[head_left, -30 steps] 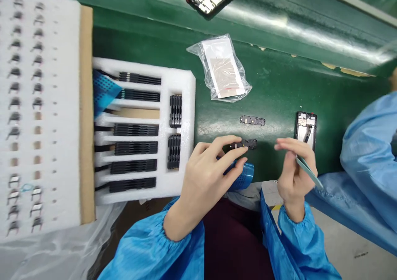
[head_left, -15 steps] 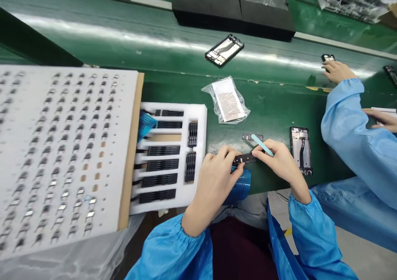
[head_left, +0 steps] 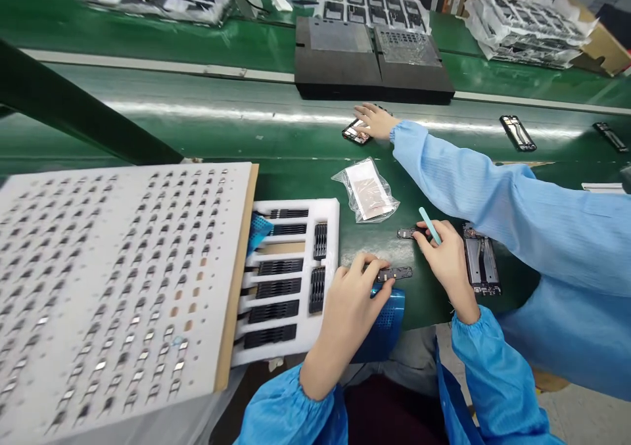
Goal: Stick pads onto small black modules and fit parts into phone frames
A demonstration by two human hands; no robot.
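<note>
My left hand (head_left: 348, 300) pinches one end of a small flat black phone part (head_left: 401, 273) between thumb and fingers. The part's other end points right, over the table's front edge. In my right hand (head_left: 448, 257) is a slim light-blue stick (head_left: 427, 220), pointing up and left. The right fingertips are also at the end of a second black part (head_left: 405, 233); whether they grip it I cannot tell. Below my left fingers lies a curled blue perforated film (head_left: 392, 317). Left of that hand, a white foam tray (head_left: 332, 234) holds stacks of black parts.
A white board (head_left: 118, 287) with rows of small metal parts stands at left. A clear bag (head_left: 369, 192) lies behind my hands. At right lies an opened phone body (head_left: 482, 264). A co-worker's sleeve (head_left: 463, 162) crosses in, the hand (head_left: 375, 121) over another phone.
My right hand has left the held black part and moved right to the second one. The co-worker's arm has swung left to the far phone. The view has tilted up.
</note>
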